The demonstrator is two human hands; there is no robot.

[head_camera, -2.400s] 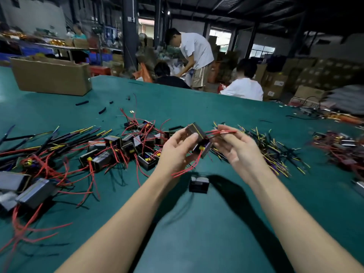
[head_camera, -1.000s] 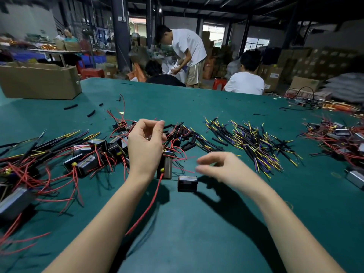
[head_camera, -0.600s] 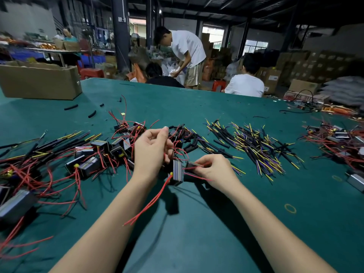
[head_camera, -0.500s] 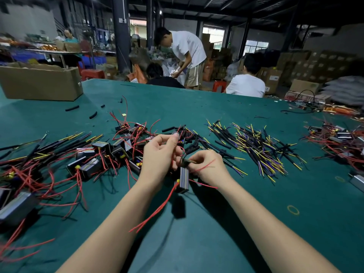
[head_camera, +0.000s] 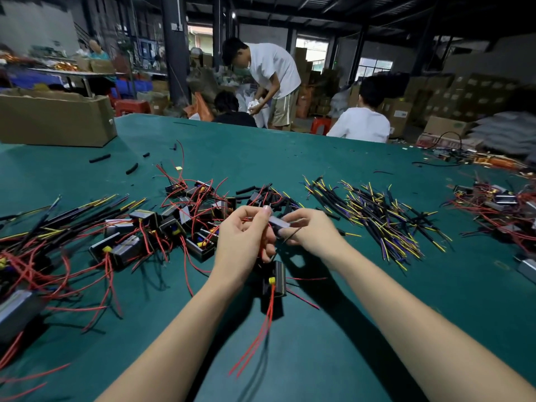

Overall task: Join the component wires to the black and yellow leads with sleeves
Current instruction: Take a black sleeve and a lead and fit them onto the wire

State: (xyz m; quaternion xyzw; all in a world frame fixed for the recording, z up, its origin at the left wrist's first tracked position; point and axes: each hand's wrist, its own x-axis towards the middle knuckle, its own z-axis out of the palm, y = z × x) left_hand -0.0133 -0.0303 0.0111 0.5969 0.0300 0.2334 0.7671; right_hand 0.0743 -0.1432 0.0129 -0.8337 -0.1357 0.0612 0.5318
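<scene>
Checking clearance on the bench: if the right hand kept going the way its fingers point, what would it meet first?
Probably the left hand: the right hand points leftward at it, fingertips nearly meeting over a small grey component.

Both forearms are bare and extend forward from the lower edge of the head view, converging toward the centre. The left hand point(head_camera: 243, 238) is raised above the work surface, back of the hand toward the camera, fingers curled inward and thumb extended up beside the index finger in a pinch. The right hand point(head_camera: 311, 230) is at the same height, just beside the left, fingertips nearly touching it. Its fingers are curled, with thumb and index finger closed together in a pinch. Both wrists are roughly straight, in line with the forearms.
</scene>
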